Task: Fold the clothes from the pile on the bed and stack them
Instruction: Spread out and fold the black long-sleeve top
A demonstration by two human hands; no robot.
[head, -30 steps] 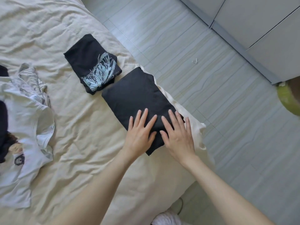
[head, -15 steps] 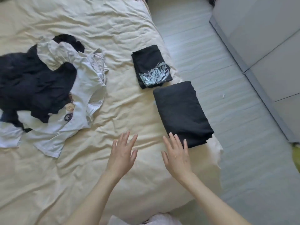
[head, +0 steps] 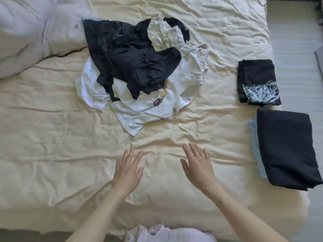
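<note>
Clothes in the pile (head: 139, 67) are lying mid-bed, soft, light and probably tangling, so the empty left hand (head: 127, 172) and right hand (head: 197, 166), hovering with fingers spread, are likely needing the top dark garment (head: 132, 58) by its loose edge.

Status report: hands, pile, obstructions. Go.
Left hand and right hand open, empty, over bare sheet. Unfolded pile ahead, untouched. Two folded black items at right edge. Nothing in the way.

Pile (head: 139, 67) mid-bed (head: 52, 154); 2 folded garments (head: 258, 82) (head: 286, 147) right, near edge; pillow (head: 35, 32) far left.
</note>
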